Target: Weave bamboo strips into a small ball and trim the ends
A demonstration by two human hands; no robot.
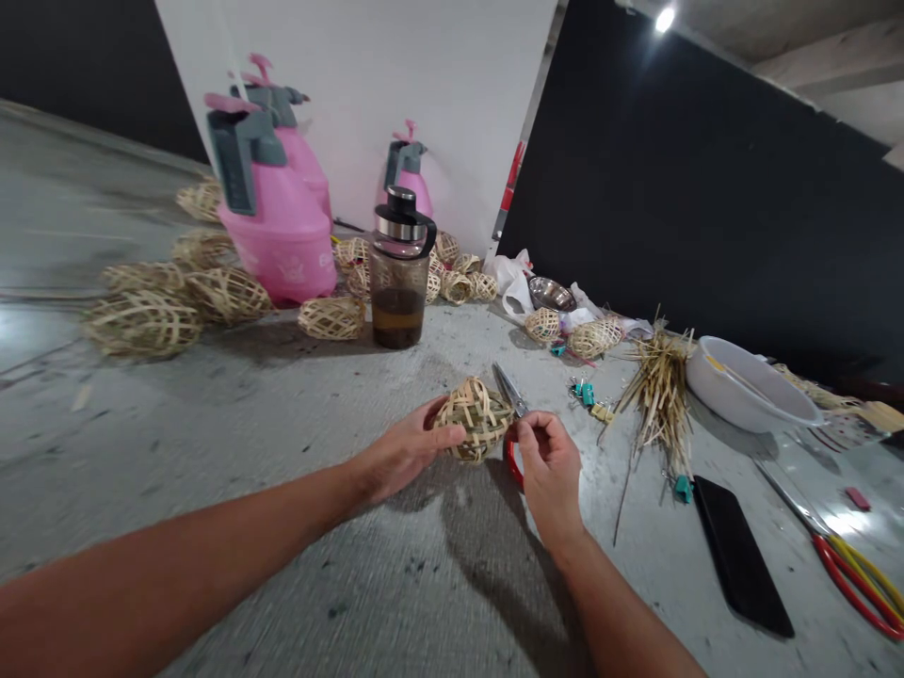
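A small woven bamboo basket (475,420), rounded with an open lattice, is gripped at its left side by my left hand (416,444), the thumb lying across its front. At the basket's right edge, my right hand (551,463) is closed in a pinch of thumb and forefinger; whatever is between the fingertips is too small to make out. Partly hidden behind the right hand and the basket is a pair of scissors (509,388), its blades pointing away from me and a red handle loop showing below. Whether the right hand touches the scissors I cannot tell.
Pink spray bottles (286,226) and a drink bottle (397,273) stand at the back among several woven baskets (145,322). To the right are bamboo strips (656,386), binder clips (585,391), a white basin (749,381), a black phone-like slab (741,556) and red-and-yellow-handled scissors (851,574).
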